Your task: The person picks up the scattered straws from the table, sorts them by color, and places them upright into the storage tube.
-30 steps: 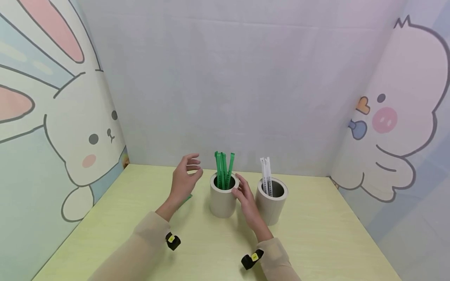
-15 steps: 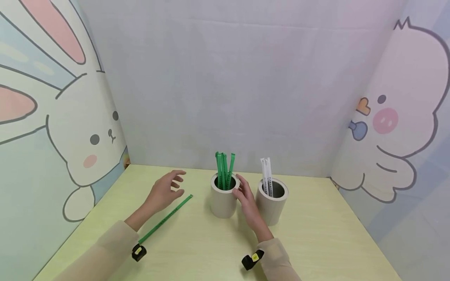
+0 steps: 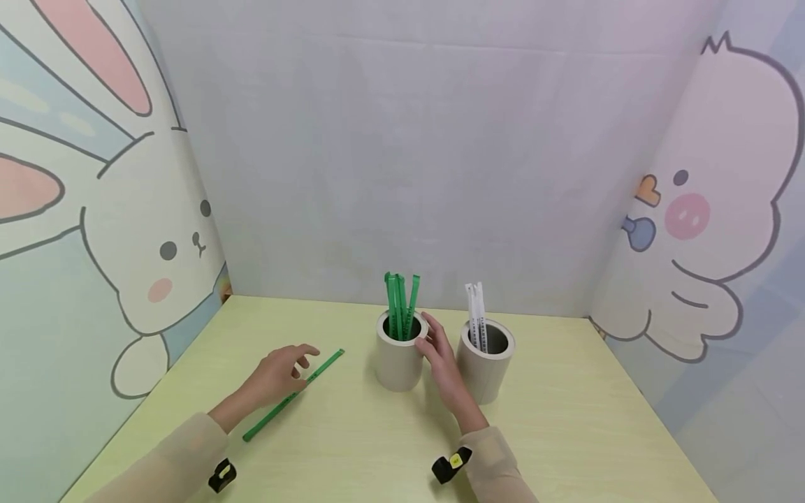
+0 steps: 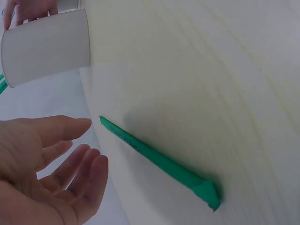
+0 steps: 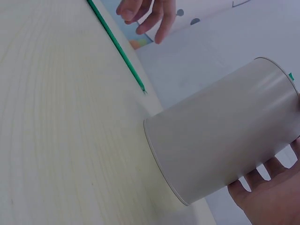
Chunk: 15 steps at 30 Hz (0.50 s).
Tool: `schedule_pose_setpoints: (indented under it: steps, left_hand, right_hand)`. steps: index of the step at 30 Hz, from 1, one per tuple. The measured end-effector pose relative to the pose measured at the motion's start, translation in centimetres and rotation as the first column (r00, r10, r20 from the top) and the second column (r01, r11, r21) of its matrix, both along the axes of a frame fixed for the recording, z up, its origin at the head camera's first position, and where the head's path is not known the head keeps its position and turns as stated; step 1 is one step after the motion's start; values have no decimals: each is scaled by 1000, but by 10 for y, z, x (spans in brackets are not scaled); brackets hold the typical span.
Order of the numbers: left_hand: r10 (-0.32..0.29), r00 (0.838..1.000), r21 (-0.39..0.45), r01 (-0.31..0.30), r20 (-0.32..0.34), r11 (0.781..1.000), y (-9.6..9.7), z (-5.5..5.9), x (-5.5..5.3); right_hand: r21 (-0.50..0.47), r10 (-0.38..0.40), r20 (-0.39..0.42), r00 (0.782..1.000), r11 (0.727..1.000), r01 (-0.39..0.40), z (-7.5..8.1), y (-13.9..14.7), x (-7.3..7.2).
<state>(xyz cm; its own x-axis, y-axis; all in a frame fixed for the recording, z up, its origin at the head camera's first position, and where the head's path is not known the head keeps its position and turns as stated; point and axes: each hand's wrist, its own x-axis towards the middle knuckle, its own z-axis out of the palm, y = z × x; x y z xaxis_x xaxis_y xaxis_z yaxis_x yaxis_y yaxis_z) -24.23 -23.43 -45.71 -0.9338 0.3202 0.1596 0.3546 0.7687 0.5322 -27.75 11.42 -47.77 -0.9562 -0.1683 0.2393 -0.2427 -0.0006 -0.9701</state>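
A green wrapped straw (image 3: 270, 419) with small print lies slantwise on the table. Just over it my left hand (image 3: 274, 377) hovers, fingers loosely bent, thumb apart and nothing held; the left wrist view shows a gap between this hand (image 4: 56, 164) and the straw (image 4: 159, 159). My right hand (image 3: 445, 367) holds the right side of a light grey cylindrical cup (image 3: 399, 367), thumb near the rim and fingers behind. Several green wrapped straws (image 3: 400, 307) stand in that cup. In the right wrist view, the cup (image 5: 220, 131) partly hides the right fingers.
A second grey cup (image 3: 487, 377), with white wrapped straws (image 3: 476, 314) in it, stands close to the right of my right hand. The pale wood table (image 3: 566, 419) ends at a plain backdrop (image 3: 402, 140), with cartoon-printed side walls.
My left hand has drawn away from beside the green-straw cup, moving left and then down toward the lying straw, which has come into view. My right hand and both cups stay put.
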Motion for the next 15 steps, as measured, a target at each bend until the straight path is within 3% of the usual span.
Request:
schedule_pose_setpoints:
  steps: [5,15]
  left_hand:
    - [-18,999,-53,20,31,998,-4,-8,2]
    - [-48,997,-37,50,64,998,-8,-15,3]
  right_hand:
    - [0,2,1,1000,1000,-2,0,0,0]
    - [-11,-1,2,1000,1000,1,3,-1,4]
